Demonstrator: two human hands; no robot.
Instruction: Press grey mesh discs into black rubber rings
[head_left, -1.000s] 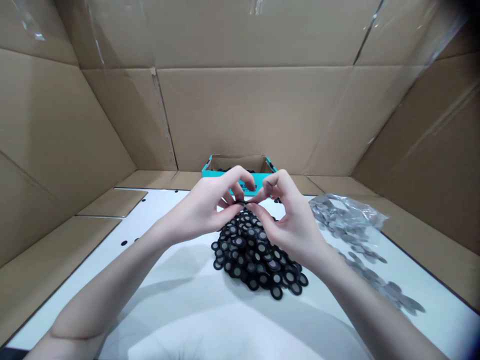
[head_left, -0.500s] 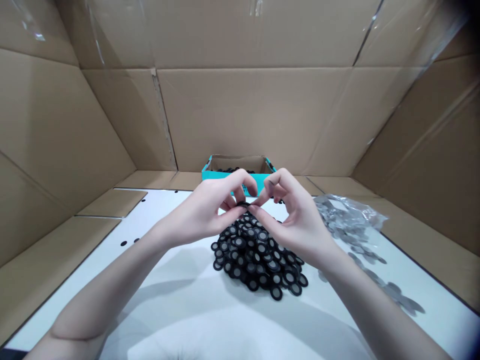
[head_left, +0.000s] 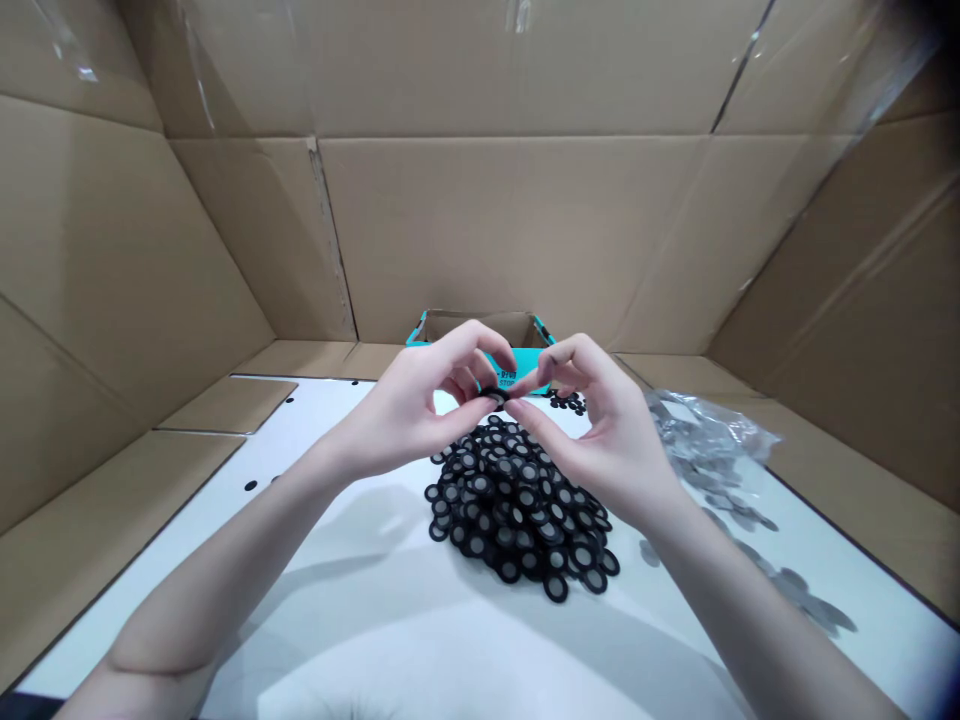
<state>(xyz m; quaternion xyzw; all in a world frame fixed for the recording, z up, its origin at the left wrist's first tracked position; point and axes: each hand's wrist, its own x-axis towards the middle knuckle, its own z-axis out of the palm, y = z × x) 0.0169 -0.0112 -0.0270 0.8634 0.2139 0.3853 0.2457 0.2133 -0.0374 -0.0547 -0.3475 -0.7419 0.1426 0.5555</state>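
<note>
Between my two hands, above the back of the pile, is a small black ring-shaped disc (head_left: 495,396) with a paler centre. My left hand (head_left: 427,400) pinches its left side between thumb and fingers. The thumb and index fingertip of my right hand (head_left: 600,430) close on its right edge. Below them on the white table (head_left: 360,600) lies a heap of black discs with grey centres (head_left: 517,510). Fingertips hide part of the held disc.
A teal-edged cardboard box (head_left: 532,368) stands behind my hands, with small black pieces (head_left: 568,402) beside it. At right lie a clear plastic bag (head_left: 705,430) and loose grey discs (head_left: 814,603). Black discs (head_left: 250,486) dot the left side. Cardboard walls (head_left: 480,220) surround the table.
Both hands have risen slightly with the disc, and its pale centre now shows more. My right hand has shifted a little to the right. The view has moved slightly.
</note>
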